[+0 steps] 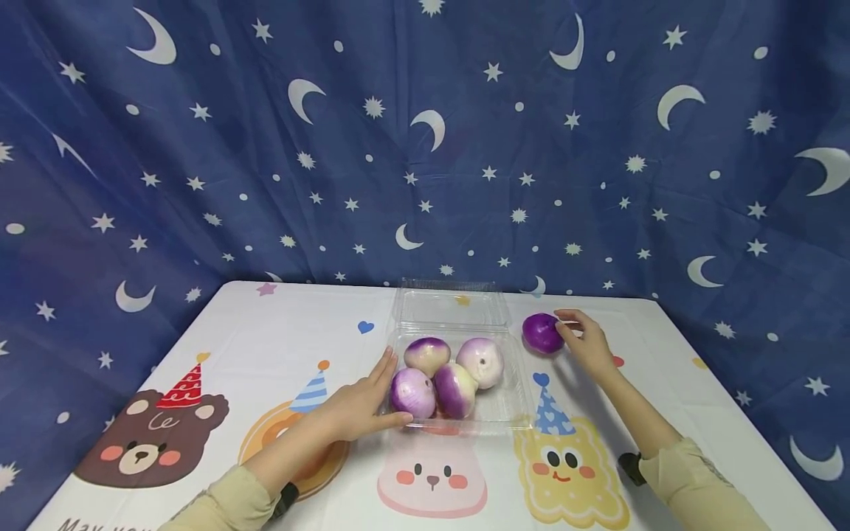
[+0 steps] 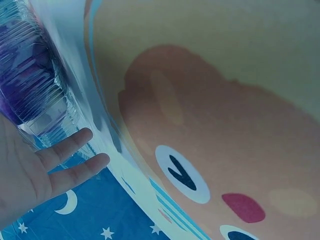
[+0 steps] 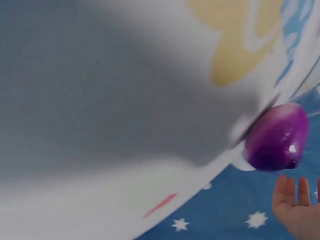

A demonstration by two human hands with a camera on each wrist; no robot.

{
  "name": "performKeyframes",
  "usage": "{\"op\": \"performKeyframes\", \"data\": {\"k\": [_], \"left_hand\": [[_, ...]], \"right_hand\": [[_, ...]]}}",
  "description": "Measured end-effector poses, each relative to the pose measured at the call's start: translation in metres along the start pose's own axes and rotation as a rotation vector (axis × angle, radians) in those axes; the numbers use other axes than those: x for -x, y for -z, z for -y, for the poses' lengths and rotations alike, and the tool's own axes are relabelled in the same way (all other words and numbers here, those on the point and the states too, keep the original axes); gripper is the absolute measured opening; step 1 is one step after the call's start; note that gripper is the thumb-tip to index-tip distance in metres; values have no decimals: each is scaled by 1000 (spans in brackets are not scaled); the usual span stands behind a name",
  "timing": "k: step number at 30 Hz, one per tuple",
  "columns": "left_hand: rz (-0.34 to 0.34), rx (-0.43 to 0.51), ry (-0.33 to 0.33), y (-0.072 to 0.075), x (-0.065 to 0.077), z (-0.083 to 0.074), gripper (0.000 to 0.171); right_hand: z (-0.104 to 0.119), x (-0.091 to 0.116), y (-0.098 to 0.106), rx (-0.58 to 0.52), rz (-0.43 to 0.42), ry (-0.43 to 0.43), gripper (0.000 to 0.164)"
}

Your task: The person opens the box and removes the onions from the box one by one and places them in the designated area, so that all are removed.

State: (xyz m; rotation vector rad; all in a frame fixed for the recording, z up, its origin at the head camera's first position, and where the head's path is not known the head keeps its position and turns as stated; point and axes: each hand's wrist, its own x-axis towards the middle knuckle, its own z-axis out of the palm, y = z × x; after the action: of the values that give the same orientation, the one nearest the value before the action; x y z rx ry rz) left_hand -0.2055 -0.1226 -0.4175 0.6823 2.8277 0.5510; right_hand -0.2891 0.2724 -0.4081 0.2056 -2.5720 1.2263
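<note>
A clear plastic clamshell box (image 1: pixel 505 402) stands on the table with its lid (image 1: pixel 451 308) folded back. Several purple-and-white turnips (image 1: pixel 457 391) lie inside it. My left hand (image 1: pixel 358 405) rests against the box's left side, fingers straight and thumb along the front edge. In the left wrist view, two fingers of the left hand (image 2: pixel 35 175) stretch out beside the ribbed box wall. A deep purple turnip (image 1: pixel 542 333) sits right of the box. My right hand (image 1: pixel 587 345) is at its right side with fingers extended; the right wrist view shows the turnip (image 3: pixel 279 137) just beyond the fingertips.
A white tablecloth (image 1: pixel 279 324) printed with cartoon animals and party hats covers the table. Behind its far edge hangs a dark blue curtain (image 1: pixel 465 236) with moons and stars. The open lid reaches back close to that edge.
</note>
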Motion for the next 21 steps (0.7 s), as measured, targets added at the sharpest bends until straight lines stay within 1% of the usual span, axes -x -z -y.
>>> {"op": "performKeyframes", "data": {"k": [2, 6, 14, 19, 21], "left_hand": [[2, 2, 1, 0, 0, 0, 102], [7, 8, -1, 0, 1, 0, 102], [6, 7, -1, 2, 0, -2, 102], [8, 8, 1, 2, 1, -2, 102], [7, 7, 2, 2, 1, -2, 102]], "right_hand": [[7, 2, -2, 3, 14, 30, 30], [21, 8, -8, 23, 29, 61, 28], [52, 22, -18, -11, 72, 85, 31], [68, 33, -26, -56, 121, 82, 40], [74, 38, -30, -77, 145, 69, 44]]}}
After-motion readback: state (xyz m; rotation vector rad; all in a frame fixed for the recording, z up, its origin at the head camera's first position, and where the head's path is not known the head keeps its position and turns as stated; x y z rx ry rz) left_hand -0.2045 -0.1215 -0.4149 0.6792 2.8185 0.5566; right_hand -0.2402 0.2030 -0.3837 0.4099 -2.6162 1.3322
